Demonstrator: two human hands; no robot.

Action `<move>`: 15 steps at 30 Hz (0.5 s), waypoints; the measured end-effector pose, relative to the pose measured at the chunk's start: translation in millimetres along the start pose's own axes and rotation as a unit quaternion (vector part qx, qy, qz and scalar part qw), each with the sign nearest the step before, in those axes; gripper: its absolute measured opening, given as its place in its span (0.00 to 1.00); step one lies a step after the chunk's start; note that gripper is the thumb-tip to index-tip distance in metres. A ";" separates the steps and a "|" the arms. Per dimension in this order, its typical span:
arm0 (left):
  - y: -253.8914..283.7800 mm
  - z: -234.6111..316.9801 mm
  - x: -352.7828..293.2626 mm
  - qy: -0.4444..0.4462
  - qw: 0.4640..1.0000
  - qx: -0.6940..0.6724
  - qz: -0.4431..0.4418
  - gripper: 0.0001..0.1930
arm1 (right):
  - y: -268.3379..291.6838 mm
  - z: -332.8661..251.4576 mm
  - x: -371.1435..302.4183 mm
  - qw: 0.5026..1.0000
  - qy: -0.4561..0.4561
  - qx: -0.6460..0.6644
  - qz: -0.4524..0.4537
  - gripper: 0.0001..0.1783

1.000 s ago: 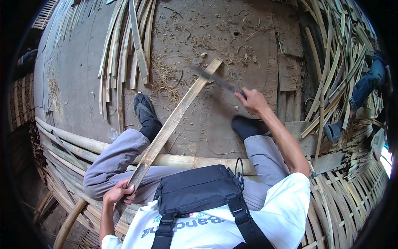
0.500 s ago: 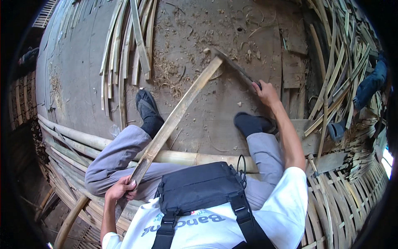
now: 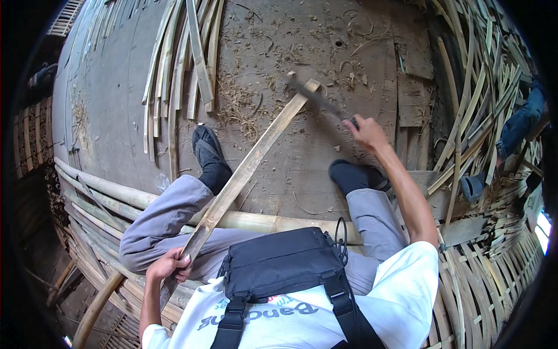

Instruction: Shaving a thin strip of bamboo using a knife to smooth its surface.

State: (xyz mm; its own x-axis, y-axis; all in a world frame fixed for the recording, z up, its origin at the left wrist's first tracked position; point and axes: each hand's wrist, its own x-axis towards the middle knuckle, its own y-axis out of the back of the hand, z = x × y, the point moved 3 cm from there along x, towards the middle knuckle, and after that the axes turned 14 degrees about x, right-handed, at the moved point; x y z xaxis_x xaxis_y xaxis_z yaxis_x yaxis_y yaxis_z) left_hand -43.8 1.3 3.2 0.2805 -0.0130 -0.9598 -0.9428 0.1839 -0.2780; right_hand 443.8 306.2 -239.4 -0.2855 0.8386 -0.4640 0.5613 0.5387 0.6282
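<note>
My left hand (image 3: 167, 265) is closed around the near end of a long split bamboo strip (image 3: 250, 166), which slants up and to the right across my left leg. My right hand (image 3: 369, 135) grips the handle of a dark-bladed machete (image 3: 329, 105). The blade lies across the strip just below its far tip and is slightly blurred. From this view I cannot tell whether the edge is biting into the bamboo.
Several cut bamboo strips (image 3: 165, 81) lie on the wooden floor (image 3: 273, 195) at the far left. Shavings (image 3: 238, 107) are scattered ahead. A heap of thin strips (image 3: 474, 110) fills the right, beside another person's leg (image 3: 521, 125). Bamboo poles (image 3: 279, 223) run under my legs.
My right hand has shifted a little to the left, carrying the machete blade across the far end of the bamboo strip. My left hand keeps its hold, nearly still.
</note>
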 end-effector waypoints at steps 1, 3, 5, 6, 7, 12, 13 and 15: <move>1.5 -1.1 -1.6 0.005 1.000 -0.004 -0.006 0.09 | -5.9 -7.0 -3.6 1.000 0.000 0.000 0.000 0.32; 1.6 0.7 -0.2 0.010 1.000 -0.006 -0.012 0.09 | -17.3 -18.4 -9.4 0.996 0.073 -0.023 -0.042 0.32; -0.4 4.0 0.1 -0.004 1.000 -0.017 -0.006 0.09 | -18.9 2.6 -2.3 0.998 0.054 -0.009 -0.033 0.32; 1.3 3.9 1.0 -0.003 1.000 -0.016 -0.008 0.09 | -9.0 11.5 8.0 0.999 0.024 0.037 0.026 0.33; 4.3 1.3 1.5 0.007 1.000 -0.008 -0.006 0.10 | -2.6 20.4 12.8 0.993 -0.006 0.083 0.086 0.33; -0.3 5.1 0.6 -0.004 1.000 0.003 -0.016 0.10 | -18.5 -12.0 -0.4 0.995 -0.006 0.096 -0.038 0.34; -0.3 6.6 -1.0 -0.006 0.998 0.061 -0.002 0.09 | -23.0 -10.8 -2.9 0.995 -0.006 0.096 -0.038 0.34; -1.1 7.7 -3.7 -0.012 0.984 0.175 0.027 0.07 | -30.0 -9.7 -7.0 0.992 0.011 0.119 -0.027 0.34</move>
State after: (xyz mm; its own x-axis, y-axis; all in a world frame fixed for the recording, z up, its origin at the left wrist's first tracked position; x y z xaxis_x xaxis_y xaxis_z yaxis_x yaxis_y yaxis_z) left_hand -42.4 8.7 7.4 0.2392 0.0282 -0.9706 -0.8380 0.5109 -0.1917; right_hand 421.4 284.9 -248.9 -0.3350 0.8124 -0.4772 0.7123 0.5499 0.4361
